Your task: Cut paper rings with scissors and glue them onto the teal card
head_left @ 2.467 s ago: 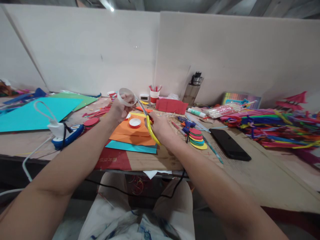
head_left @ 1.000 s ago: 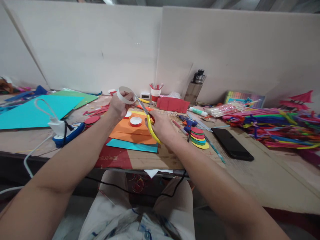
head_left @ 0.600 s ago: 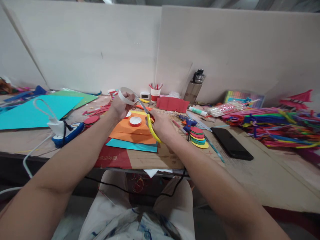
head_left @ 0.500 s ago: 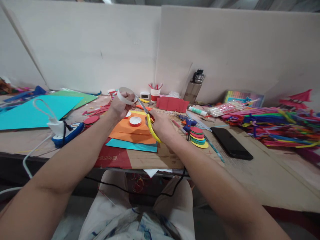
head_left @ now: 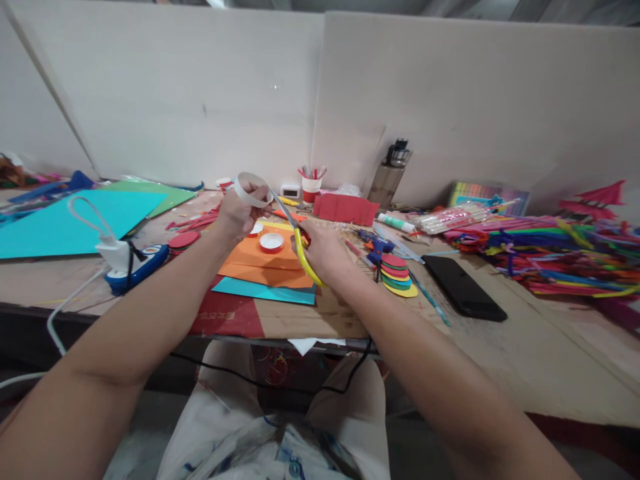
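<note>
In the left hand a white ring is pinched; in the right hand scissors are gripped close to its edge — loop formed, trimming seemingly unfinished.

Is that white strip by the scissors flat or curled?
Curled: the white strip bends round into a loop in the left hand.

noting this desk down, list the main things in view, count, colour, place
band: one, white, looped, centre
scissors: one, yellow handles, centre
sheets: several, orange, turquoise, green, yellow, centre and left
lids: two, red and white, on sheets
power strip: one, blue, left
cup: one, red and white, back
folded card: one, red, back
bottle: one, brownish, back
discs: many, mixed, left and right
phone: one, black, right
fuzzy sticks: many, mixed, far right
left hand: one, holding band
right hand: one, holding scissors
</note>
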Demonstrator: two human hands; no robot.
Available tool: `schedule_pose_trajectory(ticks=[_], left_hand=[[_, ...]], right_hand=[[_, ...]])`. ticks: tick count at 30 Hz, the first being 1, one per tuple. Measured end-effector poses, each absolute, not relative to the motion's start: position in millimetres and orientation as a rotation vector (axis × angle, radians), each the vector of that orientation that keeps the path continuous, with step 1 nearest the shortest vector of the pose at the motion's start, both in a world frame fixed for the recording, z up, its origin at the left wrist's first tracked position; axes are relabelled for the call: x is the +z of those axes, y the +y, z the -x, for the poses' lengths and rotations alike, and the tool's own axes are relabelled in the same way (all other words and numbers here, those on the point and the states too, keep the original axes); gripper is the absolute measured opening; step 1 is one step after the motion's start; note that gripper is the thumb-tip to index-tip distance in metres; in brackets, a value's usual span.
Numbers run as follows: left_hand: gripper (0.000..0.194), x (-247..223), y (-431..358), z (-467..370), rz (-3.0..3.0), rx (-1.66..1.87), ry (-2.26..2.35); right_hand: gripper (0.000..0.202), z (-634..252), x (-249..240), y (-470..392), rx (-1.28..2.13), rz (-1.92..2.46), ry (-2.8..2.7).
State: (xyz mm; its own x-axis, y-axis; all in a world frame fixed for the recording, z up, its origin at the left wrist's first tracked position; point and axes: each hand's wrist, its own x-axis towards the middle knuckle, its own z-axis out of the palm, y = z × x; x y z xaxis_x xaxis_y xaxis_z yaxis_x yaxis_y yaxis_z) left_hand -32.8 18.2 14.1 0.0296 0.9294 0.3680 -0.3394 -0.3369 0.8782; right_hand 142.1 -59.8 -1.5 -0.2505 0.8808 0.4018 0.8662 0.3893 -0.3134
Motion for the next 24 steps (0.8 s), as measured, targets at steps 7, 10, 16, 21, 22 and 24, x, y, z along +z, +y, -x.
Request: schedule_pose_trajectory(ticks=[7, 10, 16, 21, 22, 24], left_hand=[[0.022, 12.2, 14.1, 29.6, -1.282, 1.450, 0.646], [0.022, 13.3, 15.8, 30.9, -1.280, 1.444, 0.647], [0.024, 14.5, 17.5, 33.5, -1.253, 1.414, 0.659], [0.019, 14.6, 15.7, 33.6, -1.250, 1.434, 0.626], [0.018, 14.7, 15.9, 33.6, -1.246, 1.465, 0.623], [0.018, 15.2, 16.9, 33.6, -1.234, 1.529, 0.642]], right_hand=[[0.029, -143.2, -5.2, -56.1, -0.013, 1.489, -2.125], [0.030, -142.2, -4.5, -56.6, -0.017, 1.500, -2.124], [0.028, -141.9, -5.1, -55.9, -0.029, 1.490, -2.131], [0.029, -142.0, -3.3, -57.3, -0.011, 1.508, -2.125], [0.030, -141.9, -2.6, -58.1, -0.006, 1.511, -2.129], [0.031, -141.4, -1.2, -59.6, 0.009, 1.515, -2.138]])
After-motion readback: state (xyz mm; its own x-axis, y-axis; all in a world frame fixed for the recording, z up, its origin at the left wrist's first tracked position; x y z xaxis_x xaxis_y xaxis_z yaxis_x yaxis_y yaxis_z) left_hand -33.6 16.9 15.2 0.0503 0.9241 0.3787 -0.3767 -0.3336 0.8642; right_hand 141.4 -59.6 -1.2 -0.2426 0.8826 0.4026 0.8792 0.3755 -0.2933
